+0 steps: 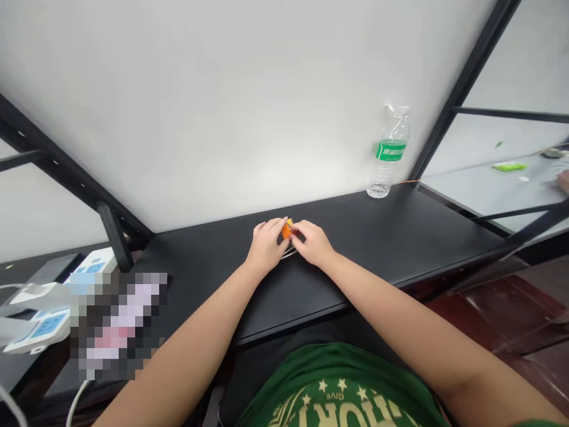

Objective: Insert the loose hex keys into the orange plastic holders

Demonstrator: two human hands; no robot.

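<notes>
Between my two hands, over the middle of the black table, is a small orange packet (287, 229) with a jagged top edge. My left hand (267, 242) has its fingers closed on the packet's left side. From the right, the pinched fingers of my right hand (312, 241) hold the packet's other side. Thin whitish sticks or cords (290, 253) show just below the packet, between the hands; where they end is hidden by my fingers.
A clear bottle with a green label (391, 150) stands at the back right of the black table (364, 237). White power strips (48, 326) and a blurred-out object (124, 320) with a cable lie left. Black frame posts flank the table. Another person's hand (563, 180) shows far right.
</notes>
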